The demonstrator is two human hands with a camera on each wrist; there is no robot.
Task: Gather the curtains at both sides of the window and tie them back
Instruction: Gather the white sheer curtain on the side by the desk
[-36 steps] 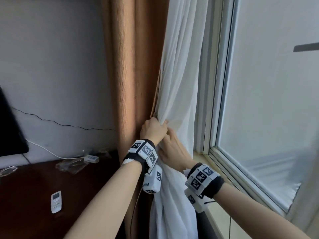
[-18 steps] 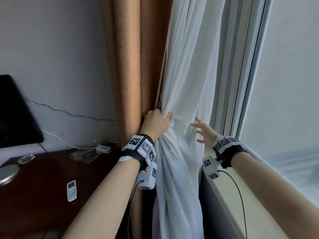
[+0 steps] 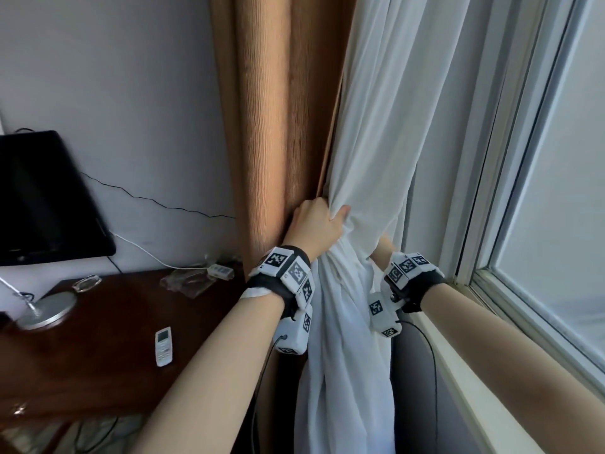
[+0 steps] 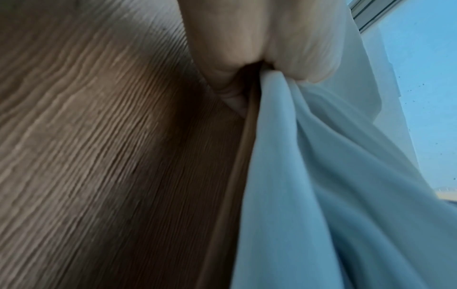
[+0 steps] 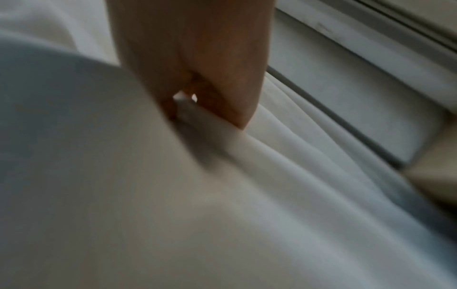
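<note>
A white sheer curtain hangs beside a brown ribbed curtain at the window's left side. My left hand grips a bunched part of the white curtain at its left edge, against the brown curtain; the left wrist view shows the left hand curled round the white curtain, with the brown curtain beside it. My right hand reaches behind the white curtain's right edge, mostly hidden. In the blurred right wrist view the right hand has a fold of the white curtain between thumb and fingers.
The window pane and its pale sill lie to the right. To the left stands a dark wooden desk with a white remote, a lamp base and a black monitor.
My right hand let go beside the left, swung out open to the right, then came back in behind the white curtain. The left hand kept its grip.
</note>
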